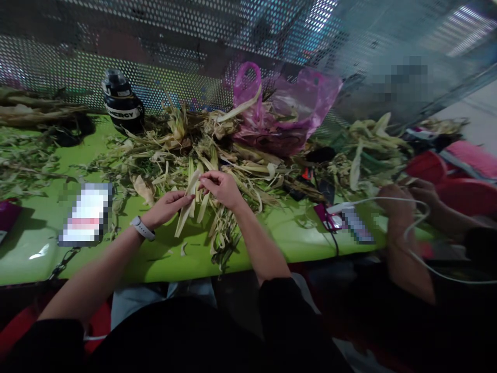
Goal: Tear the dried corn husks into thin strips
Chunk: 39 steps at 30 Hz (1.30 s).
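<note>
Both my hands meet over the green table (151, 264), pinching pale dry corn husk strips (184, 212). My left hand (171, 204), with a white band on its wrist, has its fingers closed on the strips from the left. From the right, my right hand (221, 187) pinches the upper part of the same husk between thumb and fingers. Shredded husk (223, 233) hangs in a bunch just below my right hand, toward the table's front edge. Behind both hands lies a heap of dry husks and leaves (194, 140).
A dark bottle (123, 106) and a pink plastic bag (279, 124) stand at the back by a perforated metal panel (174, 46). A lit phone (86, 213) lies left. Right are another phone (357, 225), a white cable (388, 199) and another person's hands (404, 199).
</note>
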Each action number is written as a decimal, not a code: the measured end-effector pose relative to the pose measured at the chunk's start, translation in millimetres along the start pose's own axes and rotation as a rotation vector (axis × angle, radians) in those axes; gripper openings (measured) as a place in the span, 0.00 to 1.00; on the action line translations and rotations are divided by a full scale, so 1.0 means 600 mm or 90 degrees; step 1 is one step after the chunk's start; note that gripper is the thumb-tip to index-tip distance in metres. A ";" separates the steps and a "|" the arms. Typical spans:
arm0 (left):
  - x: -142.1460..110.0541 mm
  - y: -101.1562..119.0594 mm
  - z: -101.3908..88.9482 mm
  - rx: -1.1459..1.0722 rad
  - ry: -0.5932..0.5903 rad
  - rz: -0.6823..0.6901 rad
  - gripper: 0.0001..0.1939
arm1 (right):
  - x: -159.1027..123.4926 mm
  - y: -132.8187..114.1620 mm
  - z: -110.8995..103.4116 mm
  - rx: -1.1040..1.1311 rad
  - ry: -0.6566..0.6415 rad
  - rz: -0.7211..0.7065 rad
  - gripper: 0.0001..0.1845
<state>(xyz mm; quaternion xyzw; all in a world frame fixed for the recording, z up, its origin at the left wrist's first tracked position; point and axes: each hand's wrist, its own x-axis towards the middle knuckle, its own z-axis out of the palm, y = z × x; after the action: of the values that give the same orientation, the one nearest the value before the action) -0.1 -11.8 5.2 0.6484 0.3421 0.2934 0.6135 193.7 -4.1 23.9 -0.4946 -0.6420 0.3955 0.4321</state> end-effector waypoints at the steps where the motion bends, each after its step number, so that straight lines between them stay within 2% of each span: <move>1: -0.001 0.001 0.000 -0.013 0.002 -0.012 0.19 | -0.001 0.000 0.000 -0.039 0.003 -0.019 0.13; 5: -0.006 0.010 0.001 -0.072 -0.001 -0.062 0.19 | -0.002 0.005 -0.008 -0.282 0.057 -0.151 0.11; 7: -0.008 0.014 0.000 -0.093 -0.028 -0.075 0.19 | 0.002 0.010 -0.021 -0.378 0.128 -0.196 0.11; 9: -0.009 0.015 0.000 -0.100 -0.060 -0.066 0.20 | 0.007 0.015 -0.039 -0.424 0.242 -0.175 0.11; 11: -0.008 0.014 0.002 -0.096 -0.049 -0.037 0.19 | 0.012 0.018 -0.056 -0.427 0.346 -0.106 0.13; 12: -0.007 0.012 0.003 -0.090 -0.029 -0.024 0.19 | 0.014 0.018 -0.062 -0.407 0.364 -0.074 0.15; 14: -0.004 0.008 0.005 -0.073 0.040 0.002 0.18 | 0.014 0.014 -0.063 -0.308 0.313 -0.033 0.16; 17: 0.004 -0.001 0.005 -0.048 0.162 0.050 0.19 | 0.003 0.003 -0.036 -0.119 0.104 0.022 0.19; 19: 0.009 -0.007 0.002 -0.032 0.230 0.087 0.18 | -0.007 -0.005 -0.006 -0.075 -0.053 0.069 0.22; 21: 0.011 -0.012 -0.001 -0.023 0.273 0.109 0.17 | -0.016 -0.011 0.022 -0.090 -0.134 0.070 0.21; 23: 0.012 -0.013 -0.004 -0.023 0.298 0.113 0.16 | -0.021 -0.015 0.041 -0.081 -0.161 0.063 0.18; 26: 0.011 -0.010 -0.008 -0.045 0.307 0.095 0.17 | -0.021 -0.016 0.045 0.005 -0.198 0.088 0.14; 29: 0.009 -0.006 -0.012 -0.073 0.249 0.074 0.16 | -0.017 -0.015 0.036 0.064 -0.197 0.084 0.12; 32: 0.009 -0.002 -0.016 -0.109 0.195 0.056 0.16 | -0.014 -0.013 0.032 0.094 -0.165 0.076 0.12; 36: 0.010 -0.002 -0.020 -0.175 0.203 0.028 0.16 | -0.013 -0.009 0.034 0.140 -0.182 0.091 0.13; 39: 0.010 -0.003 -0.021 -0.219 0.217 0.011 0.15 | -0.011 -0.004 0.038 0.169 -0.176 0.115 0.18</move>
<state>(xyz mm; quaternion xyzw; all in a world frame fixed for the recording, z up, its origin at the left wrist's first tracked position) -7.0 0.6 4.2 0.4780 0.3805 0.4579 0.6459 172.3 -13.0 17.9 -0.4299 -0.5906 0.5777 0.3641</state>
